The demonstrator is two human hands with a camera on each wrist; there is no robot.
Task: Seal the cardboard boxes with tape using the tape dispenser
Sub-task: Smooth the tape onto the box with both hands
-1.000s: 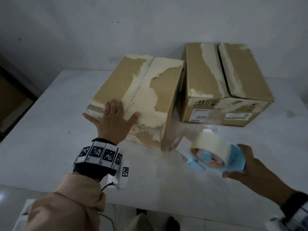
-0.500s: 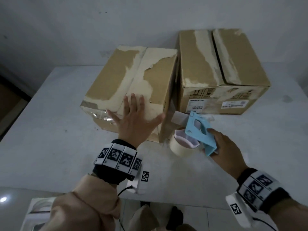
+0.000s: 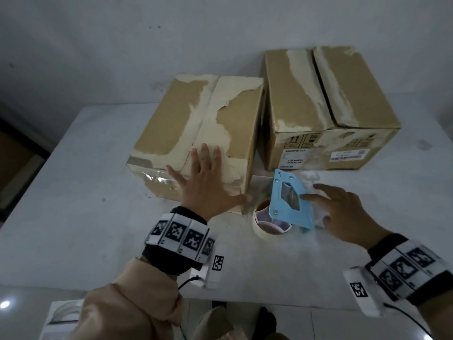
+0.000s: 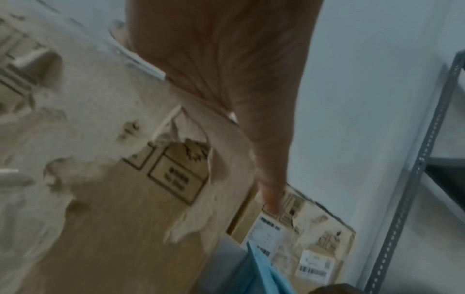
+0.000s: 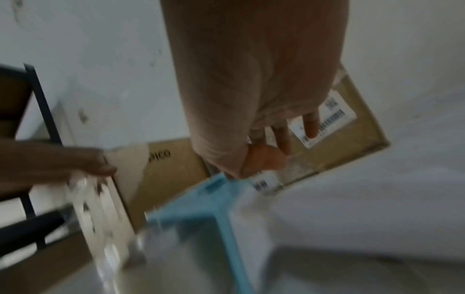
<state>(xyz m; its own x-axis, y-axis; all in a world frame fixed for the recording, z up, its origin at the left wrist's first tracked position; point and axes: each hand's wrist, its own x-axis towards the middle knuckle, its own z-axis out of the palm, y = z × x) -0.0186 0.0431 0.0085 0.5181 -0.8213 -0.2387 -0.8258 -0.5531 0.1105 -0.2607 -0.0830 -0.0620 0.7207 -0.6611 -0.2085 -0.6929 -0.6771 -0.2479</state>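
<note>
while the left hand (image 3: 208, 185) is lying flat, fingers apart, on the near box (image 3: 196, 133), the right hand (image 3: 343, 209), fingers loosely spread, is touching the tape dispenser (image 3: 289, 204) sitting on the tabletop (image 3: 73, 217) at its three o'clock; no fresh tape seems laid yet, so both boxes are likely waiting.

On your left arm you wear a beige sleeve (image 3: 127, 303), loose and bunched at the cuff. Around each wrist sits a black band with white square tiles that carry black coded patterns (image 3: 181, 235) (image 3: 402, 268). Under each band hangs a small white block with one more coded tag (image 3: 217, 265), and a thin black cable (image 3: 186, 282) leaves it.
</note>
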